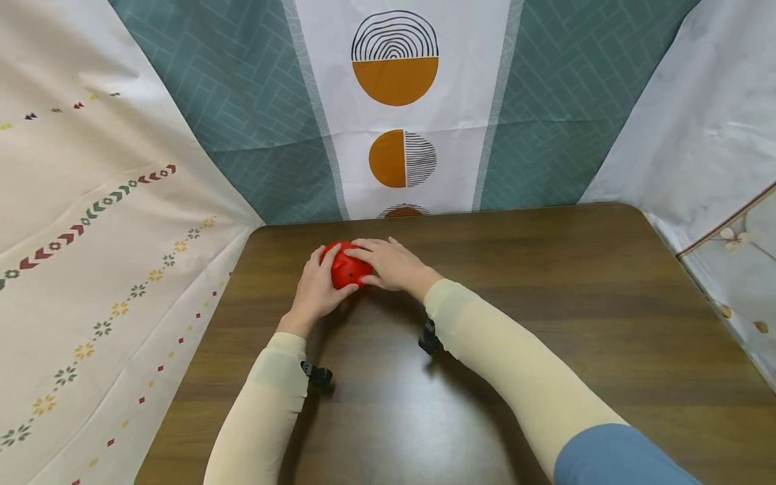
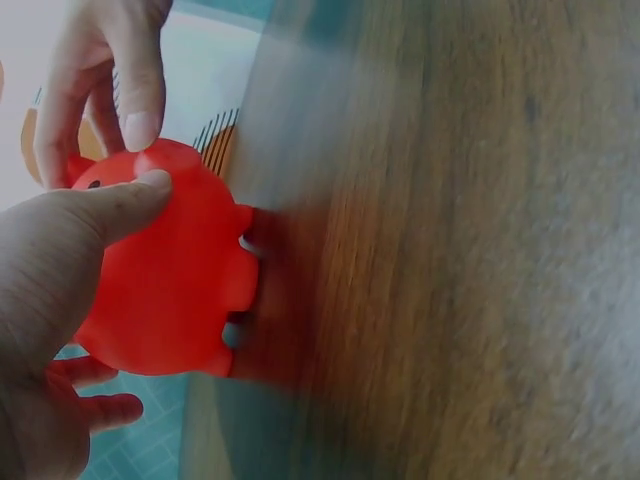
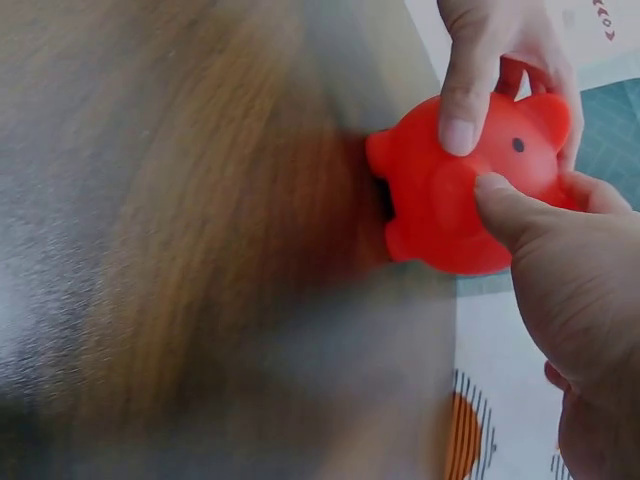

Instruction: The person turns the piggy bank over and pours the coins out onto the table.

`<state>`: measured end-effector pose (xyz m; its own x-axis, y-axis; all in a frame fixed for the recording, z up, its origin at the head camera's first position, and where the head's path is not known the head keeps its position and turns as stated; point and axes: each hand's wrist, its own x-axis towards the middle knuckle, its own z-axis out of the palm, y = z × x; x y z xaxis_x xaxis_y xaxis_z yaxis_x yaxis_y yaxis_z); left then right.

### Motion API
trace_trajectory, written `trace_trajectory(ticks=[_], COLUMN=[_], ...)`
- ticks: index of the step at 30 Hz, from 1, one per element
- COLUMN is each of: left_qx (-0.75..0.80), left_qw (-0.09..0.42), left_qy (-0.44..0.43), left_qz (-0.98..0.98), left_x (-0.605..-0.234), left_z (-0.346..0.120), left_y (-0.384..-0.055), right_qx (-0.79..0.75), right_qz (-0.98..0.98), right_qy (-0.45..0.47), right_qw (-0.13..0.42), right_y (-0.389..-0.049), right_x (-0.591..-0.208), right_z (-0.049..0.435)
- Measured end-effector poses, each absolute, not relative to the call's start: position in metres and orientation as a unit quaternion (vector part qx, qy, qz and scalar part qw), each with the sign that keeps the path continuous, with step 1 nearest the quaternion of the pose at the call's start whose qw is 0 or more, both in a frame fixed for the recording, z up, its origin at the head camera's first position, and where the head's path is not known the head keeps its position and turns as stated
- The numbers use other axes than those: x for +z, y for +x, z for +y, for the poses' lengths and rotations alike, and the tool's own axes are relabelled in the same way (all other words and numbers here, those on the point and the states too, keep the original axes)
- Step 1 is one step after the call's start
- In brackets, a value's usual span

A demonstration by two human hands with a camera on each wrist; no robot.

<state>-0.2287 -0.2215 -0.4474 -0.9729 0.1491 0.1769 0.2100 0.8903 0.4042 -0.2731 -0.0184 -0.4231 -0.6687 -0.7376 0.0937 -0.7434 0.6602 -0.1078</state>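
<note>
A red piggy bank with small black eyes, ears and stubby feet stands at the far left part of the brown table. My left hand grips its left side, the thumb lying along the near side and the fingers over the top. From the right, my right hand holds it too, with fingers across the top and thumb on the snout. In the left wrist view the feet of the piggy bank meet the wood. The right wrist view shows an eye and an ear of the piggy bank between both hands.
The wooden table stretches to the right and toward me. A patterned teal and white cloth hangs behind its far edge. Light cloths hang at the left and right. Small black cameras sit on both wrists.
</note>
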Motion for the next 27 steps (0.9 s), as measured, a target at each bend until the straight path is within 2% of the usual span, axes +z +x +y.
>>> trace_trajectory(ticks=[12, 27], left_qx=[-0.234, -0.266], left_qw=[0.057, 0.034], left_qy=[-0.12, -0.16], left_qz=[-0.963, -0.95], left_x=[-0.447, -0.451], left_z=[-0.211, -0.209], left_y=[-0.217, -0.214], right_qx=[0.19, 0.346], right_qz=[-0.891, -0.858], right_qy=[0.41, 0.38], right_qw=[0.049, -0.015], right_y=[-0.262, -0.254], right_x=[-0.432, -0.441], right_z=[-0.001, 0.013])
